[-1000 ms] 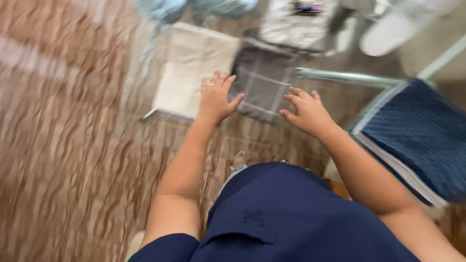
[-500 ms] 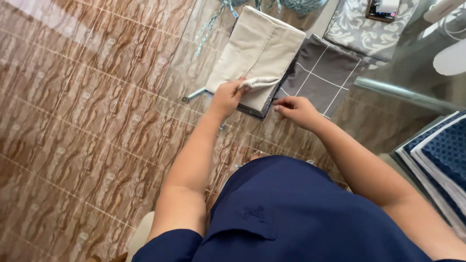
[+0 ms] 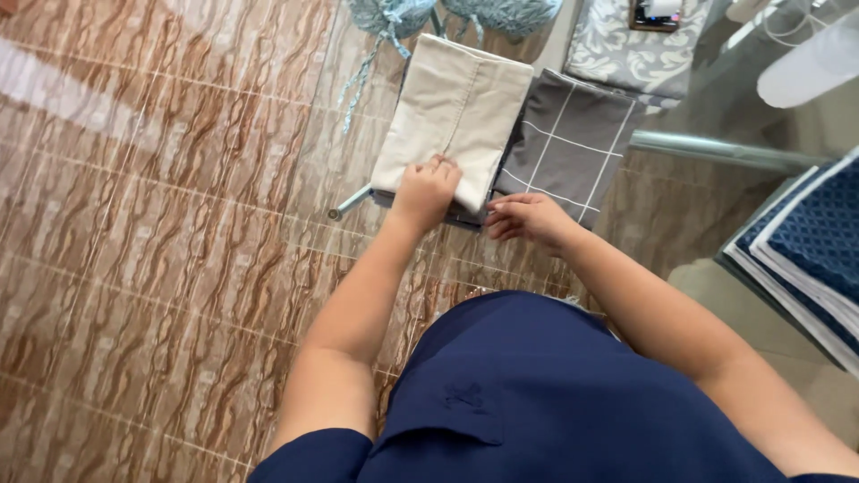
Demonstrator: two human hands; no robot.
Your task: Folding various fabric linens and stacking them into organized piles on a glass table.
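The left hand sits at centre frame, fingers curled down over the near edge of a folded beige cloth, gripping it at the fold. The right hand, just to its right, lies half open with fingers stretched leftward, their tips at the cloth's lower right corner and on the near edge of a grey checked cloth; whether it pinches anything I cannot tell. The beige cloth lies upper centre, overlapping the grey one's left side, both on a glass tabletop through which brown floor tiles show. The table's edge runs down the right, where a stack of blue patterned cloths sits. A patterned grey mat lies at the top. The left half of the frame is open.
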